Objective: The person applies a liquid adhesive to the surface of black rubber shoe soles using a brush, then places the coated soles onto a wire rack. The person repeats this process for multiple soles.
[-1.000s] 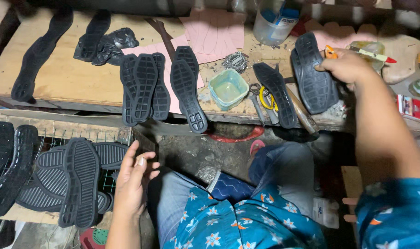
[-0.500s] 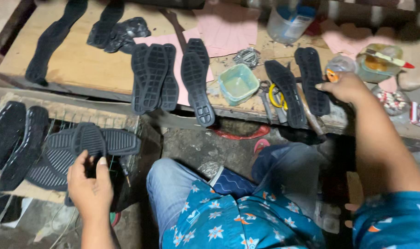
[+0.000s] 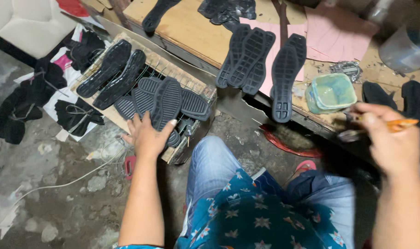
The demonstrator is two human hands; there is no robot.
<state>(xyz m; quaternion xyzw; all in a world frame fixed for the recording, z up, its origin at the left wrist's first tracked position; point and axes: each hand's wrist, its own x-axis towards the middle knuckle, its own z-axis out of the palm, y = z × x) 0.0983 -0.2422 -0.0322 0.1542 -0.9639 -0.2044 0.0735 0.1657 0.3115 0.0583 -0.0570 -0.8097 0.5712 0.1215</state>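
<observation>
My left hand (image 3: 147, 136) closes around the heel end of a black rubber shoe sole (image 3: 166, 100) that lies on top of a pile of soles in a wire rack (image 3: 198, 90) on the floor. My right hand (image 3: 390, 143) hovers in front of the workbench, gripping an orange-handled brush (image 3: 380, 127) that points left. A small pale green tub (image 3: 332, 92) sits on the bench just left of the brush. More black soles (image 3: 254, 55) lie tread up on the wooden bench, one sole (image 3: 286, 76) hanging over its edge.
Pink paper sheets (image 3: 339, 32) lie on the bench, with a clear plastic container (image 3: 406, 48) at the far right. Black shoe uppers (image 3: 30, 103) and cloth scraps litter the concrete floor at left. A white cord (image 3: 71, 180) runs across the floor. My knees fill the lower middle.
My view has swung left and down toward the rack. My left hand has reached forward and taken hold of a sole there. My right hand left the soles on the bench and now holds the brush.
</observation>
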